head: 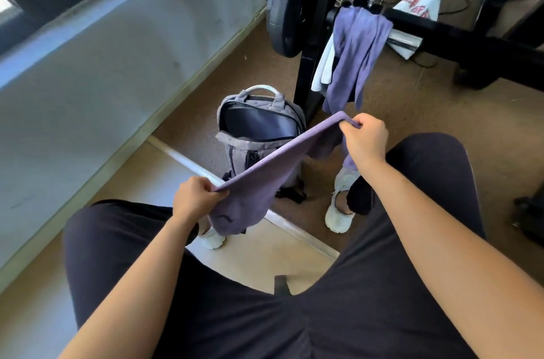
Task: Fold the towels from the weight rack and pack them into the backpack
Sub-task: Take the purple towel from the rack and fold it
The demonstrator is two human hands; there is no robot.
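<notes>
I hold a purple towel [266, 173] stretched between both hands above my knees. My left hand [195, 197] grips its lower corner and my right hand [365, 139] pinches its upper corner. The cloth hangs doubled below the taut edge. Behind it a grey backpack [235, 149] stands on the floor with its top unzipped and its dark inside showing. On the black weight rack [309, 64] a blue-purple towel [357, 52] hangs over the bar, with a white towel [323, 64] partly hidden beneath it.
A barbell with a black plate [287, 5] rests on the rack. A white bag with red print [419, 2] and cables lie on the brown floor beyond. A grey wall [117, 49] runs along the left. My legs in dark trousers and white shoes fill the foreground.
</notes>
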